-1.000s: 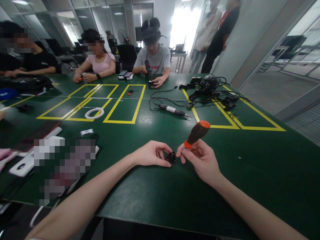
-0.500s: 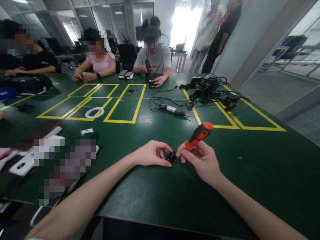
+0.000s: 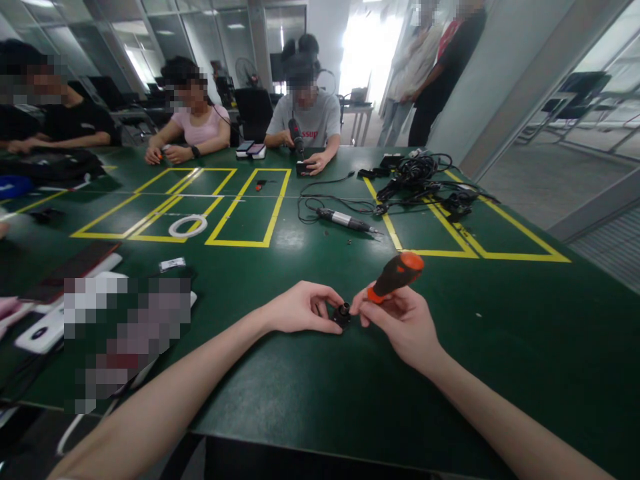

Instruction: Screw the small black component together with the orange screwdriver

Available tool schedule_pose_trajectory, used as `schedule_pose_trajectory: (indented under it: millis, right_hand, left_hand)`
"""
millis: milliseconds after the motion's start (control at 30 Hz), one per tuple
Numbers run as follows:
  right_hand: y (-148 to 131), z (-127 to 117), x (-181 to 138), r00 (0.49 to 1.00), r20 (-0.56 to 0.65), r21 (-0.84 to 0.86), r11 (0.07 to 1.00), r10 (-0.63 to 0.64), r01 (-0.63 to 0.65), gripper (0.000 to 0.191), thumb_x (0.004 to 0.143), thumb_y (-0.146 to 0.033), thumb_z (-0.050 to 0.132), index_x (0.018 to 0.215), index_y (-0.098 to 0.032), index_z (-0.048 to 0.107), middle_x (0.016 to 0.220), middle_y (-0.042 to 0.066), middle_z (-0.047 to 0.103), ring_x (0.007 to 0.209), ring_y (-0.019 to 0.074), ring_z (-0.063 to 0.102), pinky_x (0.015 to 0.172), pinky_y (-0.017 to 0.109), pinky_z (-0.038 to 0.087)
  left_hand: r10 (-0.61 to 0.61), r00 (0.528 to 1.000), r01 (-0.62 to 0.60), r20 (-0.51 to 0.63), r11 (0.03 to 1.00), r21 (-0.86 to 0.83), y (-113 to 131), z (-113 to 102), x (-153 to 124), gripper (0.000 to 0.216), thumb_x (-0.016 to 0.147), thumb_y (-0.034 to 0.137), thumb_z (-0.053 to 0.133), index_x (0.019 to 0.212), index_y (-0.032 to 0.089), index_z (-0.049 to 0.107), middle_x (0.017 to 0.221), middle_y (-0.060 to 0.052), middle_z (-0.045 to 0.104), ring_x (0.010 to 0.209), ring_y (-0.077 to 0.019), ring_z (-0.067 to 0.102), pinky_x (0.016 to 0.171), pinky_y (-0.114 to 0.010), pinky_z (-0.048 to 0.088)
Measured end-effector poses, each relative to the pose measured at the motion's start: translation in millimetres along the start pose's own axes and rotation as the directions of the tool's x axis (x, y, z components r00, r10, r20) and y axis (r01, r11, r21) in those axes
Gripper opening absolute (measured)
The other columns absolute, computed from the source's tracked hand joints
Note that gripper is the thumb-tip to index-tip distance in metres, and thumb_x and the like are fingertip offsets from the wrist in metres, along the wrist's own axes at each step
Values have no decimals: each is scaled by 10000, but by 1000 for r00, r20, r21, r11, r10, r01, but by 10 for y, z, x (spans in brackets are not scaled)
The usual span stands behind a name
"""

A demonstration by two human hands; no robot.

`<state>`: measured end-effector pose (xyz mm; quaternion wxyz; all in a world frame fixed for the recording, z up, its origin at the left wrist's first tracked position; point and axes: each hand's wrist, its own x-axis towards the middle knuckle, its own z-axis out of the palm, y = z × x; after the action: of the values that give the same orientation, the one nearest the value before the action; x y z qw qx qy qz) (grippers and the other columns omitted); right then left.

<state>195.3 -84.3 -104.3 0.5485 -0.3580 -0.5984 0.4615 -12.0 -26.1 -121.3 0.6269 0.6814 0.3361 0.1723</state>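
A small black cylindrical part (image 3: 342, 316) stands on the green table (image 3: 300, 387), with a narrower tube rising from its top. My left hand (image 3: 306, 308) grips it from the left between thumb and fingers. My right hand (image 3: 397, 319) is closed on a screwdriver (image 3: 400, 275), whose fat orange and black handle tilts up and to the right. The screwdriver's shaft and tip cannot be made out; my fingers hide that end. The right fingertips are beside the black part, close to its right side.
Beyond my hands lie a corded electric screwdriver (image 3: 345, 220), a tangle of black cables (image 3: 420, 177) and a white ring coil (image 3: 188, 227). Phones and a white power bank (image 3: 40, 333) are at left. A person opposite (image 3: 307, 120) works with a power tool.
The screwdriver's handle has turned slightly in my right hand and sits a little lower. My left hand and the black part stay in place.
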Motion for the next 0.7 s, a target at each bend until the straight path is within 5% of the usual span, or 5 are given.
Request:
schedule_pose_trajectory:
  millis: [200, 433, 700]
  right_hand:
    - [-31, -13, 33, 998, 12, -68, 996, -65, 66, 337, 878, -489, 800, 732, -199, 709, 742, 32, 654, 534, 123, 564, 506, 287, 515]
    - [5, 7, -9, 998, 56, 12, 1000, -15, 14, 367, 902, -555, 752, 965, -197, 700, 774, 43, 720, 534, 138, 623, 536, 294, 558]
    - [-19, -1, 27, 998, 3, -66, 996, -62, 62, 381, 883, -525, 782, 714, -193, 703, 744, 51, 706, 515, 128, 587, 512, 291, 521]
  left_hand:
    - [23, 1000, -23, -2, 999, -24, -18, -1, 7, 438, 681, 239, 902, 1073, 117, 747, 725, 12, 720, 622, -92, 632, 622, -207, 485]
    - [5, 1000, -5, 5, 1000, -6, 6, 3, -7, 437, 687, 263, 901, 1070, 119, 749, 716, 11, 719, 624, -94, 634, 628, -207, 482]
    - [15, 1000, -15, 2, 1000, 9, 10, 3, -7, 441, 699, 267, 895, 1083, 113, 743, 722, 11, 714, 631, -94, 636, 615, -202, 481]
